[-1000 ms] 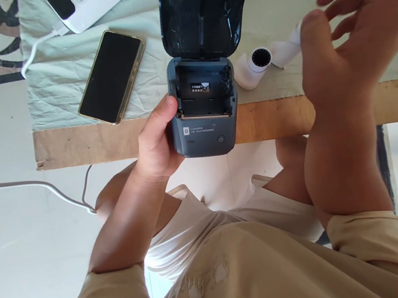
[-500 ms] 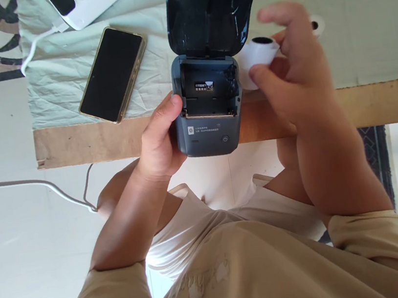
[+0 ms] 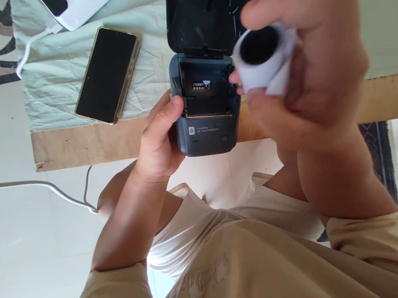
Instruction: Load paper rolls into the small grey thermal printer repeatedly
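Note:
My left hand point(image 3: 159, 142) grips a dark blue-grey label printer point(image 3: 208, 135) by its left side, thumb on the top edge. The printer's black lid point(image 3: 198, 16) is swung up and back, so its paper bay lies bare, with a small printed sticker inside. In my right hand point(image 3: 323, 57), the fingers are wrapped round a white paper roll point(image 3: 260, 71) with a dark core. The roll is held above and to the right of the bay, its core end facing up toward me. Part of the roll is hidden by my fingers.
A smartphone point(image 3: 107, 75) lies on the green cloth point(image 3: 154, 42) left of the printer. Farther left sits a white device point(image 3: 90, 4) with a white cable point(image 3: 31, 46) plugged in. The table's wooden edge point(image 3: 109, 142) runs across in front of me.
My right hand has lifted the paper roll up from beside the printer, closer to the camera, and tilted it. The left hand and printer have stayed almost in place.

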### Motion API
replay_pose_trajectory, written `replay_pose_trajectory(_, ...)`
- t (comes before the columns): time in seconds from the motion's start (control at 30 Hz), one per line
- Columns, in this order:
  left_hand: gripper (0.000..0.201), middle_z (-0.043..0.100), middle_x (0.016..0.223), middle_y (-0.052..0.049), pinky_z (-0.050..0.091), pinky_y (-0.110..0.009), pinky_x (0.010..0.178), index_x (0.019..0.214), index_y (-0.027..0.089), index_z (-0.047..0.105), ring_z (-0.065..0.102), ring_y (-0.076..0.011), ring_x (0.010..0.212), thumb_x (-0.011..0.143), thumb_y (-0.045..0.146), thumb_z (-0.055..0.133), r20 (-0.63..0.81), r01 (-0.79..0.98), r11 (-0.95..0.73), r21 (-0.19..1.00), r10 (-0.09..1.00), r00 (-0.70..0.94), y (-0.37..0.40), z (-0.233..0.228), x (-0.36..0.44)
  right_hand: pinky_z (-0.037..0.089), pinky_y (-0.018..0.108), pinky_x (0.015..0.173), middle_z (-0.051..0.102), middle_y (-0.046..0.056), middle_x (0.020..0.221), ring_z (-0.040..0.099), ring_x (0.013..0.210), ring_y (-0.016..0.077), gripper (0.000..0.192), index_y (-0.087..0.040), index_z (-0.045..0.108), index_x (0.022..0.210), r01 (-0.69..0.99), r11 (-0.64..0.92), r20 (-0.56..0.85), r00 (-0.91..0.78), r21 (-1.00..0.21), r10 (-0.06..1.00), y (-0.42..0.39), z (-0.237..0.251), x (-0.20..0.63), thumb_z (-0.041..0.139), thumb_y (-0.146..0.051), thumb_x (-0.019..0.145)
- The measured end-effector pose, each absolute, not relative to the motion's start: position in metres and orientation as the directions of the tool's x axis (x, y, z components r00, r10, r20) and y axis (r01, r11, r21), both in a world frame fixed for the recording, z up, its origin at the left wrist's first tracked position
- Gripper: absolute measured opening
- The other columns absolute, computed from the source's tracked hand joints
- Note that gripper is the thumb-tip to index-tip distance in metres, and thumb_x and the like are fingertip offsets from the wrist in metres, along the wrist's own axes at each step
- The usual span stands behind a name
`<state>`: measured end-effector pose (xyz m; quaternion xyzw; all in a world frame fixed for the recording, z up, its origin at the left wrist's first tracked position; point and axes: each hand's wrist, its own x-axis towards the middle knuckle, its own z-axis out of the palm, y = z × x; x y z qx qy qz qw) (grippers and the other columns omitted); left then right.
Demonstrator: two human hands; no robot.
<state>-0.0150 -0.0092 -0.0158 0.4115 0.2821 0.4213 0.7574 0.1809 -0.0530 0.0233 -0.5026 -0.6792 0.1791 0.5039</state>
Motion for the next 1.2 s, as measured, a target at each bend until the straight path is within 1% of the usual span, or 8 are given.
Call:
replay_pose_trajectory(0.13, 0.037, 0.075, 0.109, -0.009, 0.057, -0.038, 0.096, 0.100, 0.020, 0.071, 0.069, -0.0297, 0.124, 0.106, 0.052, 0.054, -0.062, -0.396, 0.287, 0.872, 0.868, 0.492, -0.009, -0.018, -0.016, 0.058, 0.036, 0.093, 0.069, -0.002, 0.120, 0.069, 0.112, 0.0193, 0.046, -0.029, 0.056, 0.114, 0.639, 0.539, 0.606, -0.140, -0.549, 0.783, -0.046, 0.014, 0.174, 0.055, -0.011, 0.072)
replay_pose_trajectory(0.3, 0.028, 0.074, 0.106, -0.007, 0.055, -0.037, 0.091, 0.100, 0.022, 0.070, 0.069, -0.0305, 0.123, 0.101, 0.048, 0.063, -0.086, -0.367, 0.294, 0.882, 0.868, 0.489, -0.009, -0.020, -0.018, 0.052, 0.033, 0.073, 0.071, 0.000, 0.105, 0.068, 0.096, 0.0186, 0.029, -0.026, 0.040, 0.087, 0.676, 0.519, 0.617, -0.120, -0.523, 0.778, -0.035, 0.001, 0.171, 0.056, -0.008, 0.071)
replay_pose_trajectory(0.5, 0.046, 0.071, 0.097, -0.007, 0.056, -0.034, 0.079, 0.099, 0.023, 0.072, 0.072, -0.0270, 0.110, 0.102, 0.066, 0.055, -0.068, -0.361, 0.264, 0.894, 0.878, 0.475, -0.009, -0.024, -0.019, 0.056, 0.041, 0.089, 0.077, -0.003, 0.115, 0.074, 0.109, 0.0204, 0.022, -0.026, 0.042, 0.084, 0.572, 0.595, 0.674, -0.096, -0.565, 0.732, -0.032, -0.006, 0.170, 0.057, -0.010, 0.082)
replay_pose_trajectory(0.67, 0.045, 0.064, 0.084, -0.005, 0.049, -0.029, 0.065, 0.096, 0.022, 0.069, 0.069, -0.0203, 0.090, 0.105, 0.063, 0.052, -0.076, -0.371, 0.272, 0.888, 0.883, 0.464, -0.009, -0.025, -0.019, 0.055, 0.049, 0.104, 0.078, -0.004, 0.114, 0.072, 0.127, 0.0264, 0.015, -0.025, 0.050, 0.079, 0.642, 0.470, 0.550, -0.089, -0.605, 0.830, -0.031, -0.007, 0.173, 0.062, -0.016, 0.083)
replay_pose_trajectory(0.87, 0.027, 0.073, 0.108, -0.007, 0.056, -0.035, 0.091, 0.102, 0.022, 0.069, 0.067, -0.0282, 0.125, 0.100, 0.049, 0.064, -0.085, -0.402, 0.269, 0.875, 0.904, 0.419, -0.011, -0.015, -0.013, 0.053, 0.041, 0.082, 0.071, -0.001, 0.098, 0.068, 0.090, 0.0200, 0.015, -0.025, 0.052, 0.075, 0.610, 0.616, 0.684, -0.160, -0.499, 0.712, -0.035, -0.001, 0.172, 0.062, -0.018, 0.083)
replay_pose_trajectory(0.97, 0.024, 0.075, 0.113, -0.007, 0.056, -0.040, 0.104, 0.098, 0.025, 0.069, 0.061, -0.0321, 0.137, 0.096, 0.048, 0.066, -0.074, -0.427, 0.248, 0.870, 0.921, 0.384, -0.012, -0.013, -0.011, 0.050, 0.039, 0.080, 0.068, -0.001, 0.093, 0.061, 0.083, 0.0180, 0.015, -0.025, 0.054, 0.075, 0.617, 0.641, 0.646, -0.266, -0.456, 0.715, -0.044, 0.005, 0.169, 0.061, -0.021, 0.087)
replay_pose_trajectory(1.1, 0.025, 0.076, 0.107, -0.007, 0.056, -0.042, 0.100, 0.107, 0.026, 0.069, 0.062, -0.0364, 0.136, 0.090, 0.044, 0.074, -0.073, -0.383, 0.235, 0.893, 0.917, 0.391, -0.011, -0.019, -0.015, 0.052, 0.043, 0.097, 0.071, -0.002, 0.100, 0.063, 0.091, 0.0182, 0.017, -0.025, 0.058, 0.076, 0.627, 0.609, 0.520, -0.353, -0.486, 0.778, -0.052, 0.012, 0.168, 0.061, -0.029, 0.092)
replay_pose_trajectory(1.2, 0.042, 0.076, 0.106, -0.006, 0.057, -0.039, 0.093, 0.120, 0.027, 0.066, 0.067, -0.0366, 0.128, 0.081, 0.032, 0.082, -0.012, -0.372, 0.179, 0.911, 0.912, 0.409, -0.009, -0.025, -0.019, 0.056, 0.041, 0.089, 0.071, -0.003, 0.097, 0.066, 0.090, 0.0175, 0.017, -0.026, 0.059, 0.082, 0.562, 0.702, 0.638, -0.356, -0.438, 0.683, -0.048, 0.009, 0.173, 0.063, -0.039, 0.092)
